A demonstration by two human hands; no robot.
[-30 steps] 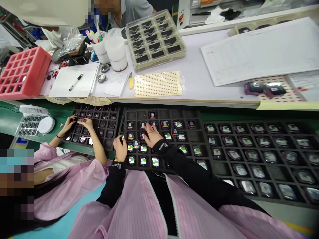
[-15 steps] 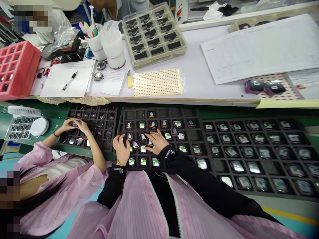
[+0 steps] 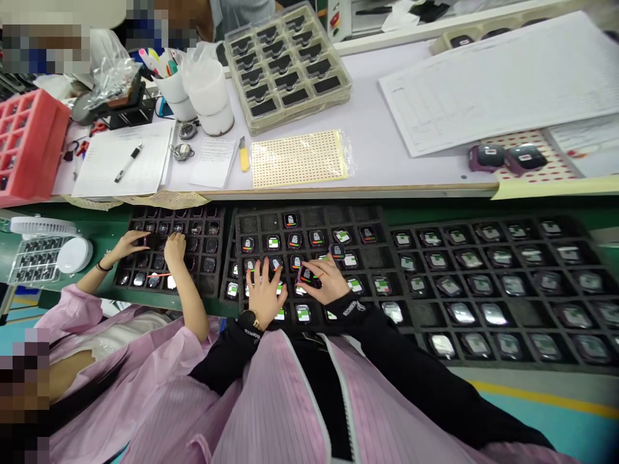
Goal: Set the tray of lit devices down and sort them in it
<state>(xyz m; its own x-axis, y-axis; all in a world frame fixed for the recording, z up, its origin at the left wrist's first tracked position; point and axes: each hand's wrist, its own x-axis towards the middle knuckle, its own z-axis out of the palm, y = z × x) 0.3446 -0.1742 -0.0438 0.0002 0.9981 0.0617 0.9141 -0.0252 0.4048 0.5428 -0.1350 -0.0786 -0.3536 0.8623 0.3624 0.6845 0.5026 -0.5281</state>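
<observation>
Far left: a red compartment tray (image 3: pixel 29 145) sat on the raised bench, with a pen (image 3: pixel 127 163) lying on a sheet of paper to its right.
Co-worker: a person in a pink smock at the near left had both hands (image 3: pixel 175 246) over a dark tray of small parts (image 3: pixel 213 222) on the green lower shelf.
Left hand: the wearer's left hand (image 3: pixel 264 293) lay palm down with fingers spread on the middle tray (image 3: pixel 372 216), covering several watch units; it was open and gripped nothing that could be seen.
Watch unit: a small dark watch unit (image 3: pixel 306 276) with a lit screen sat at the near centre of the middle tray, under the fingertips of the right hand.
Right hand: the right hand (image 3: pixel 329 283) was curled over that unit, fingers bent around it; whether it was lifted clear of its pocket could not be told.
Bench centre: a yellow perforated sheet (image 3: pixel 297 158) lay far of the middle tray, with a clear tray of black parts (image 3: pixel 285 64) farther back.
Right tray: a long black tray (image 3: pixel 594 222) of watch units with dim screens filled the right of the shelf.
Far right: two dark watch bodies (image 3: pixel 507 156) rested on the bench beside large printed sheets (image 3: pixel 493 84).
</observation>
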